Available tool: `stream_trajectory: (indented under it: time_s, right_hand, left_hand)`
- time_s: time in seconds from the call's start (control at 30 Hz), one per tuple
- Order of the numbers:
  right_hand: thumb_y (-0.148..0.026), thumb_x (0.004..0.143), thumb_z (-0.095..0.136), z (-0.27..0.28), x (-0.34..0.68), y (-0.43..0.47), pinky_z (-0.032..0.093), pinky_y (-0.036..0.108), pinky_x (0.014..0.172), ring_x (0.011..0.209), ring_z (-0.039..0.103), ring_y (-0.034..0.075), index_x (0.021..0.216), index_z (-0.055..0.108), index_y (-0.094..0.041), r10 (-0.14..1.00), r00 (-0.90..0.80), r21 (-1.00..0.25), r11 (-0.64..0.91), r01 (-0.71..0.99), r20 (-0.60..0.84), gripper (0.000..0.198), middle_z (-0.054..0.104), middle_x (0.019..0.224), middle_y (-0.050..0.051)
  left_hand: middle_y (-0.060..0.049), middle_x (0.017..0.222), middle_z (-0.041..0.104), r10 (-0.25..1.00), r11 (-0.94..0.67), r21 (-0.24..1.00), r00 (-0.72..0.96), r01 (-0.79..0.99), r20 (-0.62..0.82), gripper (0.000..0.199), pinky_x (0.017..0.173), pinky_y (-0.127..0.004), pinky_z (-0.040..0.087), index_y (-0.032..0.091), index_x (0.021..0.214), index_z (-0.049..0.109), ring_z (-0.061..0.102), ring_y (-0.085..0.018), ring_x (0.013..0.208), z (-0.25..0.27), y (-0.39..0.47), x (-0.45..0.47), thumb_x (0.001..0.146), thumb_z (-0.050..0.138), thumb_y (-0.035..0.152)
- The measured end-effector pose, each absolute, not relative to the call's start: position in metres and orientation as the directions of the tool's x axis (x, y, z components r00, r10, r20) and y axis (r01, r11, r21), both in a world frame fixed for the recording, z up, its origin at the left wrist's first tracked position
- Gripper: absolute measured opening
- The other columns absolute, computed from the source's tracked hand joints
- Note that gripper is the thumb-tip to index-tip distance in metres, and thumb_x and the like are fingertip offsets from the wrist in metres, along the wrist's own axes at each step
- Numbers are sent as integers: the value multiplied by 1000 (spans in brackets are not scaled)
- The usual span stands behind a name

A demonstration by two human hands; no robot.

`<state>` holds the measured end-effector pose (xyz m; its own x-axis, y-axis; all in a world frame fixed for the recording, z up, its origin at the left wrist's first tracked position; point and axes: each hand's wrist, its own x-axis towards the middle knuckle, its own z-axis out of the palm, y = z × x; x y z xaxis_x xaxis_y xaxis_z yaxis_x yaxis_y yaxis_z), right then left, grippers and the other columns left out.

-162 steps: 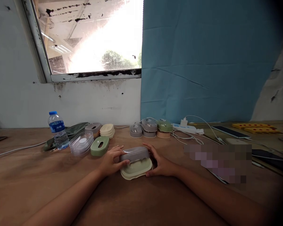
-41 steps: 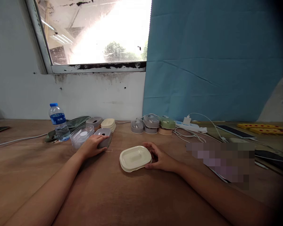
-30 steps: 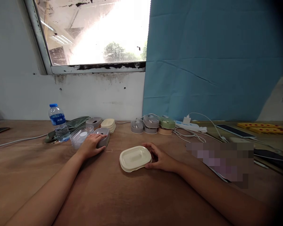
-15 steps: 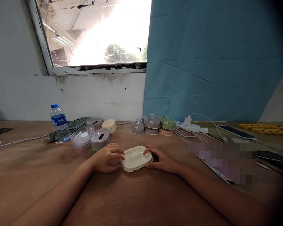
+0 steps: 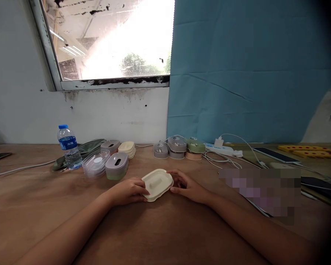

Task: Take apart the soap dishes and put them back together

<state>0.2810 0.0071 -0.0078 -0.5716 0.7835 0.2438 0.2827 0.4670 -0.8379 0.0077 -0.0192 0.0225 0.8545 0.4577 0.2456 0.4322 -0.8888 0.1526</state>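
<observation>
A cream plastic lid (image 5: 161, 183), oval with rounded corners and a raised middle, is tilted just above or on the table in front of me. My left hand (image 5: 131, 191) grips its left end, fingertips over the top face and the thumb hidden beneath or behind. At the right end, my right hand (image 5: 188, 187) curves around the lid's edge with thumb and fingers apart. Its fingertips are at or very near the rim; contact is hard to make out. Behind my left hand is a lilac-topped, green-based box (image 5: 117, 165) with a dark slot.
Clear plastic containers (image 5: 94, 163) and a water bottle (image 5: 70, 147) stand at the left. A stack of cream lids (image 5: 127, 149) sits behind. Several grey and green-lidded boxes (image 5: 177, 144) line the back. Cables (image 5: 223, 156), a phone (image 5: 276, 155) and yellow strips (image 5: 314, 151) lie right.
The lid has turned, its right end swinging away from me, and shifted slightly left. My left hand has reached further over its face. My right fingers have come off its top.
</observation>
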Motion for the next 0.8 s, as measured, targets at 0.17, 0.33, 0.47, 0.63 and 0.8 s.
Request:
stream_trajectory:
  time_s: [0.17, 0.33, 0.47, 0.63, 0.8]
  right_hand:
    - [-37, 70, 63, -14, 282, 13, 44, 27, 65, 74, 52, 11, 115, 35, -25, 862, -447, -924, 344, 169, 239, 55, 47, 110, 5]
    - [-36, 68, 64, -14, 281, 16, 45, 26, 65, 73, 52, 10, 106, 41, -22, 878, -432, -933, 311, 182, 208, 47, 47, 110, 5]
    - [-34, 68, 64, -13, 281, 14, 43, 24, 60, 69, 52, 11, 104, 43, -21, 879, -441, -928, 301, 221, 180, 44, 53, 84, 0]
    - [-29, 70, 63, -11, 281, 12, 40, 24, 60, 65, 50, 11, 103, 44, -19, 874, -455, -922, 303, 241, 169, 39, 50, 70, -3]
    - [-28, 69, 63, -12, 281, 13, 38, 23, 60, 65, 49, 10, 102, 46, -19, 867, -459, -915, 329, 232, 195, 39, 50, 71, -3]
  left_hand:
    - [-6, 84, 60, 530, -842, 109, 770, 528, 356, 25, 73, -25, 41, 20, 96, 64, 54, -16, 80, 39, -7, 2, 82, 49, 34]
    - [-1, 94, 62, 780, -554, 141, 453, 820, 432, 23, 78, -22, 41, 24, 92, 65, 56, -14, 85, 71, 54, -13, 79, 51, 34]
    - [-5, 86, 66, 864, -383, 151, 295, 911, 408, 21, 73, -25, 42, 18, 82, 68, 58, -18, 79, 86, 114, -27, 73, 53, 29]
    - [-10, 86, 68, 931, -242, 156, 184, 957, 315, 22, 69, -27, 43, 16, 83, 68, 61, -21, 80, 83, 148, -41, 70, 53, 25]
    - [-10, 89, 69, 955, -222, 138, 187, 965, 231, 24, 69, -26, 43, 16, 85, 68, 62, -21, 81, 74, 148, -45, 70, 51, 25]
